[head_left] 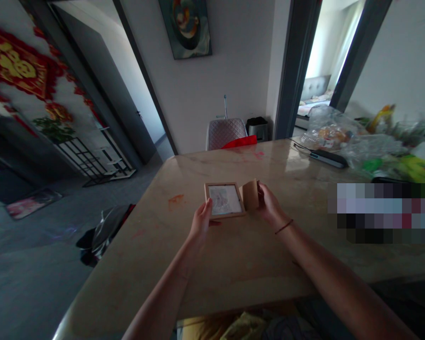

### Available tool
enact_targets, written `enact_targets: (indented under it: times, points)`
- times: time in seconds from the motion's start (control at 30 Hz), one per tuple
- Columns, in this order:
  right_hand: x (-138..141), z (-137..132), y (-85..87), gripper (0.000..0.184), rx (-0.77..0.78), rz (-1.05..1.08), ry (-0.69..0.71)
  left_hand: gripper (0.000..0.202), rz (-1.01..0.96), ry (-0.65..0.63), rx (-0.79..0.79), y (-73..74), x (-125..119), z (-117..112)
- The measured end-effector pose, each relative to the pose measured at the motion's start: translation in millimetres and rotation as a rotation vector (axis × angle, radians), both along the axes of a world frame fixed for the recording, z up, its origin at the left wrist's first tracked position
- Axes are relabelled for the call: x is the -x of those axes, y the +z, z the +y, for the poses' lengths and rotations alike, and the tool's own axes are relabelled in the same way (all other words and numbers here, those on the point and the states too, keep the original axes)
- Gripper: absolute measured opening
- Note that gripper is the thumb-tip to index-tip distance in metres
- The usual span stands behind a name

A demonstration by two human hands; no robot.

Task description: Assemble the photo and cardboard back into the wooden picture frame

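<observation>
A small wooden picture frame (224, 200) lies flat on the beige marble table (233, 264), with a pale picture inside it. My left hand (200, 221) grips the frame's near left corner, thumb on its edge. My right hand (269, 204) holds a brown cardboard-like backing piece (250, 193) upright just beside the frame's right edge, fingers closed round it. A thin red band circles my right wrist.
Plastic bags with food and packets (343, 137) crowd the table's far right, with a dark flat device (327, 158) before them. A quilted chair (226, 132) with a red cloth stands at the far edge. A dark bag (106, 231) lies on the floor left.
</observation>
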State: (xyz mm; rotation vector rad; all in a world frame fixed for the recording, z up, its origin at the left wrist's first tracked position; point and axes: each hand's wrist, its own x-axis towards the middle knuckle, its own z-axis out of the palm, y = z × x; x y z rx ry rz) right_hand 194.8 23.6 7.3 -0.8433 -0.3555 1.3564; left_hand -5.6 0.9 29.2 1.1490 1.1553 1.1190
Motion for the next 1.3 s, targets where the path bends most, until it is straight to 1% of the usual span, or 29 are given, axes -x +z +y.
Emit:
enact_targets:
  times: [0.17, 0.27, 0.33, 0.43, 0.47, 0.53, 0.63, 0.73, 0.8, 0.97, 1.13, 1.3]
  points:
    - [-9, 7, -3.6, 0.024, 0.072, -0.068, -0.018, 0.043, -0.029, 0.017, 0.037, 0.6, 1, 2]
    - [-16, 10, -6.8, 0.027, 0.11, -0.267, -0.019, 0.043, -0.035, 0.036, 0.048, 0.8, 2, 3]
    - [-21, 11, -8.5, 0.029, 0.151, -0.448, -0.059, 0.043, -0.036, 0.04, 0.051, 0.6, 2, 3]
    - [-27, 11, -9.8, 0.021, 0.206, -0.619, -0.146, 0.044, -0.042, 0.029, 0.046, 0.1, 2, 3]
    - [-29, 11, -9.8, 0.021, 0.196, -0.67, -0.169, 0.045, -0.045, 0.022, 0.041, 0.0, 2, 3]
    - [-33, 10, -8.9, 0.024, 0.124, -0.818, -0.204, 0.045, -0.048, 0.007, 0.034, -0.1, 3, 3]
    - [-38, 9, -6.3, 0.033, 0.008, -1.128, -0.262, 0.044, -0.041, 0.005, 0.034, -0.3, 4, 4]
    - [-41, 6, -3.6, 0.042, 0.008, -1.364, -0.295, 0.043, -0.037, 0.023, 0.035, -0.3, 4, 4]
    - [-42, 4, -2.2, 0.043, 0.042, -1.491, -0.289, 0.042, -0.04, 0.027, 0.035, 0.1, 4, 4]
    - [-46, -1, -0.1, 0.037, 0.179, -1.729, -0.2, 0.041, -0.046, 0.034, 0.033, 2.6, 4, 3]
    - [-48, -4, -0.6, 0.035, 0.246, -1.834, -0.154, 0.041, -0.05, 0.054, 0.036, 3.0, 3, 3]
    - [-49, -2, -8.7, 0.031, 0.27, -1.913, -0.118, 0.042, -0.055, 0.051, 0.029, 2.8, 4, 3]
